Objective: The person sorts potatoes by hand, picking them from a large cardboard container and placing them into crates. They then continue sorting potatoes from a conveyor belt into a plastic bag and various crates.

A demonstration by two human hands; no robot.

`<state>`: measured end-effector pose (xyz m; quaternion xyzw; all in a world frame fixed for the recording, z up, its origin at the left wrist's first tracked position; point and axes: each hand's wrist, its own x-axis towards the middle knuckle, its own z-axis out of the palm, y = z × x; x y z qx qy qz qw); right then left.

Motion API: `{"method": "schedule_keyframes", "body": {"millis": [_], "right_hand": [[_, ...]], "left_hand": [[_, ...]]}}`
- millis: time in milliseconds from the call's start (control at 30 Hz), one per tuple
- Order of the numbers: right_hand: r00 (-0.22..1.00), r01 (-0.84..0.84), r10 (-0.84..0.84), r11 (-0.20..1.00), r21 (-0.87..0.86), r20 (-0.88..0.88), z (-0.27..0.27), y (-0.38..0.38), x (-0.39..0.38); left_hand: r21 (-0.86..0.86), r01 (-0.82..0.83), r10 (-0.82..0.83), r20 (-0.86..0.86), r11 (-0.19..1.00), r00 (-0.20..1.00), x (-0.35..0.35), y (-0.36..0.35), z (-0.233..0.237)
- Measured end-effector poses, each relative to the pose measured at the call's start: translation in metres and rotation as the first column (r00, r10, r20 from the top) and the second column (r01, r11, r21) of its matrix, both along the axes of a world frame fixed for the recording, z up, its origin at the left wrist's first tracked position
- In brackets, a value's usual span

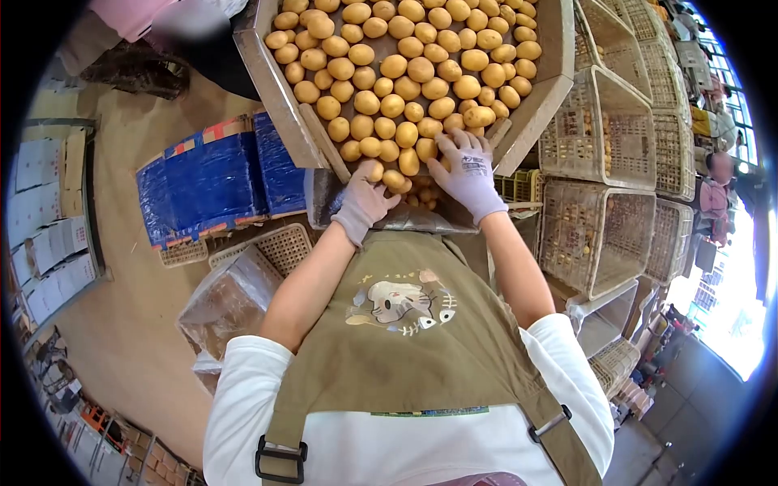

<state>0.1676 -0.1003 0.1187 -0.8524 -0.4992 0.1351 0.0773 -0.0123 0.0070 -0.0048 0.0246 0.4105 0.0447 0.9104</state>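
Some potatoes [392,179] partly hide the left hand [364,204], fingers' hold unclear, while the right hand [469,175] touches others, fingers spread.

Potatoes [420,70] lie in a tray [279,95] at the far centre, with more in a container [438,223] below its near end. Crates [567,235] stand to the tray's right, boxes [207,190] to its left.

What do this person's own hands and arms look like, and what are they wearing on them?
Both the left hand and the right hand wear pale, whitish gloves that end snugly at the wrists. Small dark printing marks the back of the right one. The forearms are uncovered, below short, loose white sleeves.
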Motion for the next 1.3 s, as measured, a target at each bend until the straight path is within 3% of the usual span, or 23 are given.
{"method": "schedule_keyframes", "body": {"millis": [33, 133, 167, 200, 267, 300, 400, 433, 533, 567, 667, 700, 800, 867, 933, 1033, 1167, 1267, 1300], "right_hand": [[0.999, -0.047, 0.049, 0.994, -0.103, 0.015, -0.002, -0.001, 0.002], [0.976, 0.047, -0.078, 0.987, 0.152, 0.202, -0.002, 0.008, 0.004], [0.979, -0.005, -0.021, 0.992, 0.127, 0.204, -0.001, 0.01, 0.0], [0.973, -0.063, 0.069, 0.997, -0.034, 0.222, -0.019, 0.005, -0.004], [0.985, -0.11, 0.123, 0.988, -0.113, 0.123, -0.013, 0.0, -0.013], [0.987, -0.121, 0.131, 0.987, -0.101, 0.095, -0.013, -0.004, -0.014], [0.983, -0.158, 0.164, 0.984, -0.082, 0.077, -0.012, -0.013, -0.01], [0.984, -0.152, 0.157, 0.986, -0.074, 0.079, -0.01, -0.014, -0.01], [0.992, -0.119, 0.122, 0.987, -0.106, 0.019, -0.007, -0.009, -0.007], [0.998, -0.061, 0.059, 0.996, -0.062, -0.028, -0.007, -0.005, -0.003], [0.975, -0.076, 0.074, 0.997, -0.001, 0.21, -0.005, -0.004, -0.009], [0.964, -0.128, 0.103, 0.988, 0.087, 0.246, -0.003, 0.0, -0.009], [0.999, -0.02, 0.024, 0.993, 0.119, -0.031, 0.0, 0.032, -0.012], [0.996, -0.09, 0.091, 0.991, -0.098, 0.008, -0.011, 0.051, -0.022], [0.992, -0.041, 0.065, 0.978, -0.204, 0.112, -0.017, 0.069, -0.031], [0.999, -0.037, 0.042, 0.979, -0.2, 0.021, -0.029, 0.073, -0.02], [0.938, 0.155, -0.09, 0.973, 0.173, -0.334, -0.026, 0.057, -0.02], [0.99, -0.009, 0.04, 0.975, 0.224, -0.134, -0.004, 0.088, -0.029], [0.993, -0.023, 0.038, 0.991, 0.133, -0.112, -0.012, 0.104, -0.026]], "left_hand": [[0.011, 0.037, -0.037, -0.044, 0.999, 0.998, -0.001, -0.001, -0.007], [0.167, 0.106, -0.06, -0.26, 0.98, 0.964, 0.005, -0.005, -0.007], [0.152, 0.065, -0.037, -0.18, 0.986, 0.983, 0.003, -0.005, -0.004], [0.131, 0.026, -0.014, -0.099, 0.991, 0.995, 0.003, -0.003, 0.007], [-0.034, -0.037, 0.038, 0.036, 0.999, 0.999, 0.006, 0.004, 0.017], [-0.014, -0.031, 0.032, 0.066, 0.999, 0.997, 0.006, 0.004, 0.038], [-0.161, -0.164, 0.184, 0.114, 0.973, 0.976, 0.006, 0.005, 0.049], [-0.123, -0.163, 0.182, 0.168, 0.979, 0.969, 0.006, 0.005, 0.049], [-0.103, -0.101, 0.103, 0.011, 0.989, 0.995, 0.013, 0.007, 0.055], [-0.074, -0.08, 0.072, -0.112, 0.994, 0.991, 0.015, 0.005, 0.059], [0.195, -0.012, -0.001, 0.064, 0.981, 0.998, 0.007, -0.003, 0.019], [0.188, -0.015, 0.022, -0.031, 0.982, 0.999, 0.01, 0.0, 0.024], [-0.057, -0.105, 0.108, 0.052, 0.993, 0.993, 0.014, 0.003, 0.046], [-0.101, -0.105, 0.111, 0.055, 0.989, 0.992, 0.015, 0.002, 0.04], [-0.142, -0.173, 0.185, 0.074, 0.975, 0.98, 0.018, 0.0, 0.036], [-0.189, -0.2, 0.224, 0.117, 0.961, 0.968, 0.018, 0.002, 0.032], [-0.196, -0.226, 0.254, 0.131, 0.954, 0.958, 0.019, 0.0, 0.028], [-0.195, -0.242, 0.26, 0.07, 0.951, 0.963, 0.024, -0.001, 0.037], [-0.18, -0.208, 0.236, 0.155, 0.962, 0.959, 0.022, -0.002, 0.031]]}}
